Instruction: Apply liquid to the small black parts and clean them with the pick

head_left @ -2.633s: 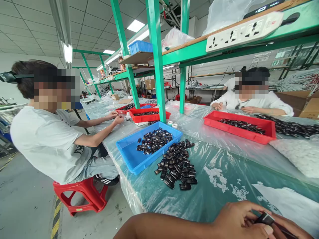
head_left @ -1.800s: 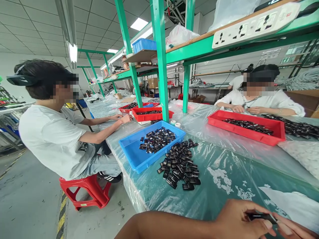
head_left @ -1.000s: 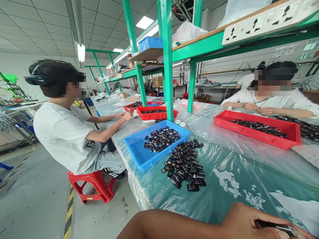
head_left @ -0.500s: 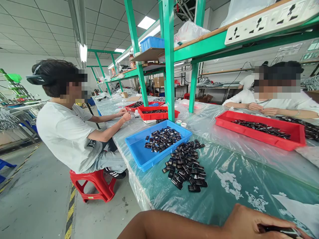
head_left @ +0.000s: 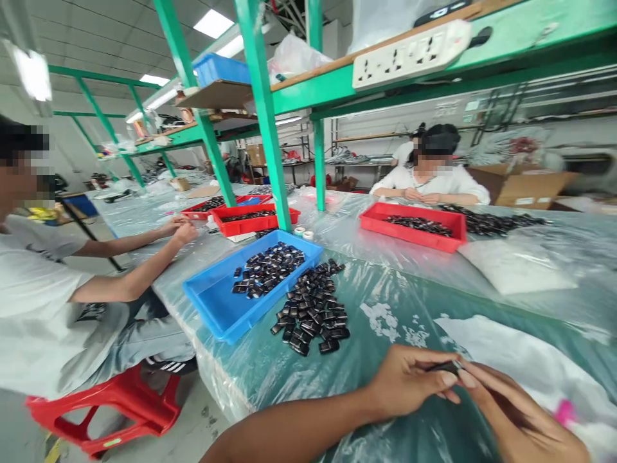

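My left hand [head_left: 409,382] is closed around a small, glossy black piece [head_left: 446,367], pinched between thumb and fingers over the table's near side. From the right, my right hand [head_left: 523,411] meets it, thumb and finger pinched together at the piece's end. A tiny pale bit shows there, too small to name. Left of my hands lies a heap of similar black pieces [head_left: 313,312] on the plastic-covered table [head_left: 371,392]. Beyond the heap, a blue tray [head_left: 212,308] holds more of them. White scraps [head_left: 385,321] are scattered between the heap and a white sheet [head_left: 501,347].
Red trays [head_left: 409,225] [head_left: 258,218] with dark parts stand farther back. Green shelf posts [head_left: 265,128] rise from the table, carrying a power strip [head_left: 409,54]. One co-worker [head_left: 53,289] sits at left on a red stool [head_left: 110,411], another [head_left: 429,173] across the table.
The view has swung to the right. My right hand has come into sight and now meets my left hand at the black piece, which my left hand still holds.
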Action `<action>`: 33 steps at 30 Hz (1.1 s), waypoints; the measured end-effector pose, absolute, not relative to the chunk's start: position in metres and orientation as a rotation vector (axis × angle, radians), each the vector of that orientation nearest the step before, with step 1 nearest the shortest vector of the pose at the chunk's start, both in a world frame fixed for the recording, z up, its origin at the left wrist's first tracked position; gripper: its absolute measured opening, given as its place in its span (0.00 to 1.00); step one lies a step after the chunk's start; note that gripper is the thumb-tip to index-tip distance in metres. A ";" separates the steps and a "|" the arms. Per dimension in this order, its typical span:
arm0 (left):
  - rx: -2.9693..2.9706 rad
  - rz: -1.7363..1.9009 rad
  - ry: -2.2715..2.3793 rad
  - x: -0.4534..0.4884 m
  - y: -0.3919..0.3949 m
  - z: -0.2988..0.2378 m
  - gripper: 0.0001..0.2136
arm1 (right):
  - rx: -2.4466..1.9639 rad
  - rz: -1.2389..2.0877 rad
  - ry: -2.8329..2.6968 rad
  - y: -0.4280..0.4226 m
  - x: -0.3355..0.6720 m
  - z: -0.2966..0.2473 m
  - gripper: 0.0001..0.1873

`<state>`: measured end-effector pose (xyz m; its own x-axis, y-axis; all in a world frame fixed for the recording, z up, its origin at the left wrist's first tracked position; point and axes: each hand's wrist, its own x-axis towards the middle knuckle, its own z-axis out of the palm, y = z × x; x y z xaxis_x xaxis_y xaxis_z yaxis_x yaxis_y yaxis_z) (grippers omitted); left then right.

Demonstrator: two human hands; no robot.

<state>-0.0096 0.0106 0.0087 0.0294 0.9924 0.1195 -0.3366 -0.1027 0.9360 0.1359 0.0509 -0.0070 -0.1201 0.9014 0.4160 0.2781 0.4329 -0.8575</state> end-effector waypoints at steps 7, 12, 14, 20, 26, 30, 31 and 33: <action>1.010 1.379 0.859 -0.013 0.009 0.022 0.28 | -0.912 0.819 -1.636 0.048 0.133 -0.001 0.13; 1.042 1.344 0.827 -0.017 0.009 0.027 0.25 | -0.807 0.674 -1.756 0.052 0.137 -0.005 0.10; 1.062 1.325 0.832 -0.018 0.010 0.028 0.25 | -0.788 0.639 -1.784 0.053 0.137 -0.004 0.11; 1.116 1.312 0.846 -0.022 0.011 0.033 0.22 | -0.701 0.659 -1.759 0.047 0.130 0.004 0.13; 1.185 1.285 0.903 -0.023 0.011 0.034 0.20 | -0.714 0.688 -1.731 0.044 0.125 0.004 0.11; 1.142 1.291 0.909 -0.023 0.014 0.032 0.19 | -0.793 0.974 -1.591 0.046 0.121 -0.001 0.09; 1.099 1.284 0.888 -0.023 0.015 0.032 0.18 | -0.814 1.071 -1.533 0.047 0.120 -0.002 0.10; 0.987 1.257 0.830 -0.023 0.015 0.032 0.18 | -0.841 1.220 -1.427 0.049 0.118 -0.003 0.13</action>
